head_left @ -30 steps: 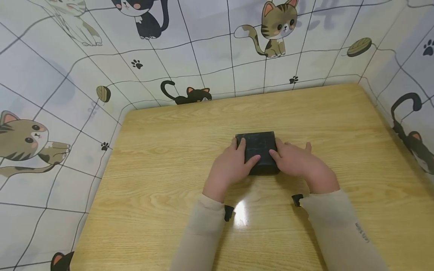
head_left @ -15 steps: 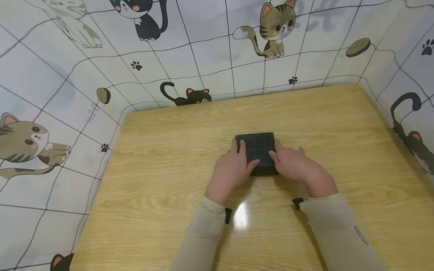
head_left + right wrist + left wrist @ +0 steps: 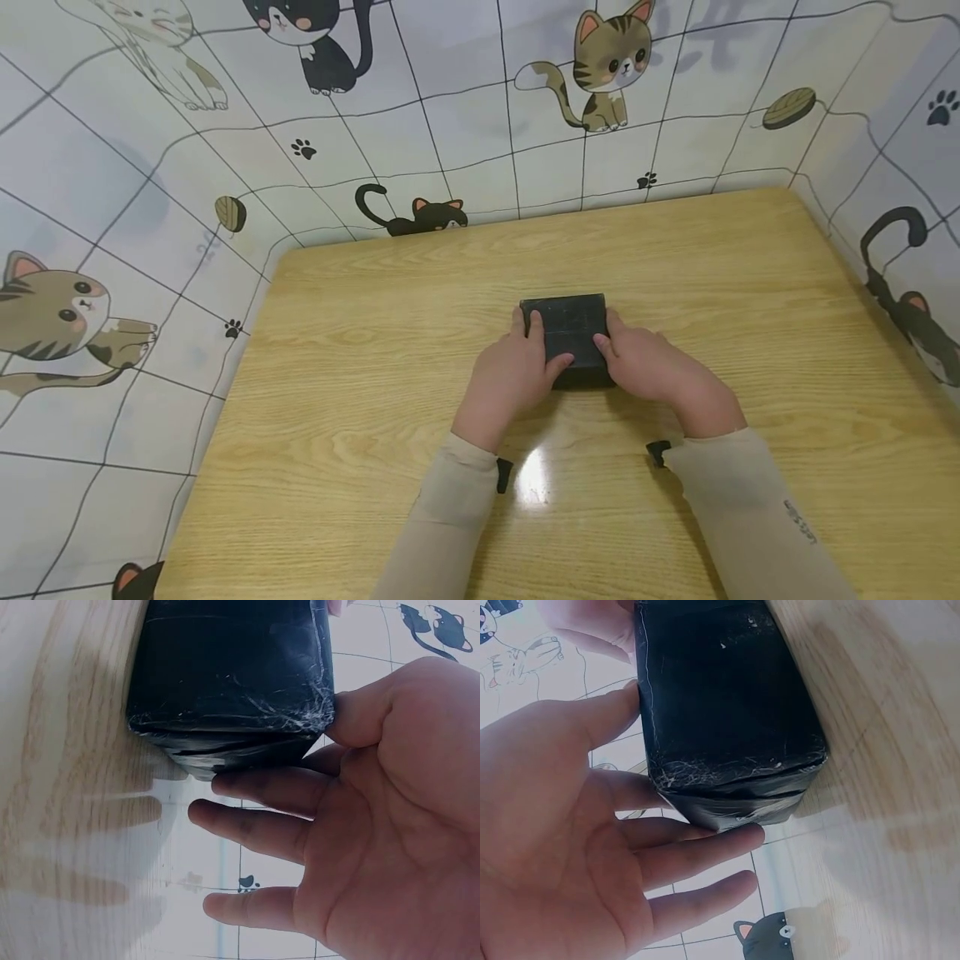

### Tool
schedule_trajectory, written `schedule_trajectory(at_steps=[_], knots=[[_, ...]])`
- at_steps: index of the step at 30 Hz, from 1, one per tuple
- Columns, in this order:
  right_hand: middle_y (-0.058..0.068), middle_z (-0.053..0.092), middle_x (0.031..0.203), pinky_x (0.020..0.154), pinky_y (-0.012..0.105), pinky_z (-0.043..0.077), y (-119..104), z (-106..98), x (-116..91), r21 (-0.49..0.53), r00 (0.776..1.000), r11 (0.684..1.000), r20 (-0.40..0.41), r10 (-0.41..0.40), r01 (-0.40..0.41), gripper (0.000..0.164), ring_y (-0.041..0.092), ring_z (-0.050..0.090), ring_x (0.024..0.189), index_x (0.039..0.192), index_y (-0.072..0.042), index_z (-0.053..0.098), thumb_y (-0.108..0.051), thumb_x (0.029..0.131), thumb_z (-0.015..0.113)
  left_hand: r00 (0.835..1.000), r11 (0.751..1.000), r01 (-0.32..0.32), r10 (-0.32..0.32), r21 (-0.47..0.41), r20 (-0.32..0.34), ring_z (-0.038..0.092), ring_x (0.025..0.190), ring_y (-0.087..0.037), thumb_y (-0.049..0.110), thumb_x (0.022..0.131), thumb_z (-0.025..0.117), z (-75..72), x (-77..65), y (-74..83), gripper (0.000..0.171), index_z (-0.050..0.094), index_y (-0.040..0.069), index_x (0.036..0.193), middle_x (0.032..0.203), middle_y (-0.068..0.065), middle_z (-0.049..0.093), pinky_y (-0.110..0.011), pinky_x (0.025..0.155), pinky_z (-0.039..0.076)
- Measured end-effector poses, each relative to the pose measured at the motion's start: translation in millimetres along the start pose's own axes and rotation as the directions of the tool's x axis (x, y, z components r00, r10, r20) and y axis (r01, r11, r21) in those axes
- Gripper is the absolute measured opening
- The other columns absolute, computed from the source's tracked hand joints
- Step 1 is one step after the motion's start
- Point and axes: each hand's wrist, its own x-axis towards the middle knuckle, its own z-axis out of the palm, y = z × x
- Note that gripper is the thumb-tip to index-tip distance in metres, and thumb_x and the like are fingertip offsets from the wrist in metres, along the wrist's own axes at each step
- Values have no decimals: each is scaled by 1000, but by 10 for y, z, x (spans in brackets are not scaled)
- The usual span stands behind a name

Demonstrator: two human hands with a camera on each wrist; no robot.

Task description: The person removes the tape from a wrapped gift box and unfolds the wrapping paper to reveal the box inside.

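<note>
Sitting around the middle of a pale wood-grain table (image 3: 360, 400), a black box (image 3: 573, 321) with scuffed corners is flanked by the left hand (image 3: 506, 375) and right hand (image 3: 645, 358), whose mostly straight, spread fingers touch its sides, thumbs at its top edges. Bright glare (image 3: 534, 475) gleams between the beige sleeves (image 3: 450, 508). Whitish walls (image 3: 465, 125) carry wavy gridlines, cartoon cats (image 3: 618, 62) and paw prints (image 3: 303, 150).

Both wrist views crop the black box (image 3: 727, 697) at the top.

Black box (image 3: 573, 333), scuffed along its edges, creased at both ends, on the wood-grain tabletop (image 3: 360, 358)
</note>
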Motion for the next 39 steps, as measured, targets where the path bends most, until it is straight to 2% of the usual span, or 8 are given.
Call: schedule_trajectory(at_steps=[3,7,9,14,19,26,32,39], knots=[[45,41,156,110,64,48,6,-6,-13,27,1000,1000,7,-10,10,67,51,57,137,162,19,8,-26,118,29,1000,1000,-5,5,-7,-4,72,126,-33,64,109,43,2,-4,1,85,29,5,168,173,-26,31,-39,72,64],[45,37,159,116,65,44,6,-8,-22,57,1000,998,15,-25,24,67,51,51,144,162,20,6,-26,118,29,1000,998,-25,25,-53,7,79,104,-34,60,110,44,5,-9,-7,84,27,2,168,173,-29,27,-38,69,64],[44,36,160,118,65,41,1,-10,-28,70,999,997,17,-35,34,68,52,48,146,162,20,5,-26,118,29,999,995,-31,33,-92,22,80,98,-35,58,111,45,6,-5,-14,83,25,2,168,173,-31,23,-40,74,64],[41,35,163,120,65,38,-16,-17,-51,97,995,990,-5,-98,98,69,51,45,149,164,16,4,-28,118,33,997,977,-22,36,-210,64,76,113,-40,59,110,46,18,0,-60,85,19,5,170,175,-33,12,-45,95,63],[33,27,171,122,64,37,-42,-44,-71,134,987,978,-14,-161,161,73,48,42,153,168,7,-1,-30,117,37,993,950,6,31,-312,113,70,125,-44,68,103,55,15,-2,-123,101,11,9,172,177,-30,4,-47,104,59],[34,23,172,122,65,36,-74,-92,-102,108,986,980,8,-166,165,74,49,37,155,167,9,-1,-31,118,37,989,949,-17,61,-313,132,72,120,-43,52,93,81,3,4,-156,116,7,10,172,176,-32,1,-44,103,59],[33,20,173,125,66,31,-64,-121,-105,113,985,978,-4,-175,174,75,49,30,159,167,9,-2,-32,118,36,990,934,-3,54,-358,131,70,124,-44,47,97,78,-2,7,-165,111,6,14,173,177,-31,1,-46,106,58],[32,12,175,129,67,22,-69,-203,-120,121,982,975,-6,-187,187,72,50,18,162,167,11,3,-32,118,36,992,922,12,39,-386,124,65,134,-45,59,97,72,4,-10,-185,111,3,19,174,177,-29,2,-47,109,56]])
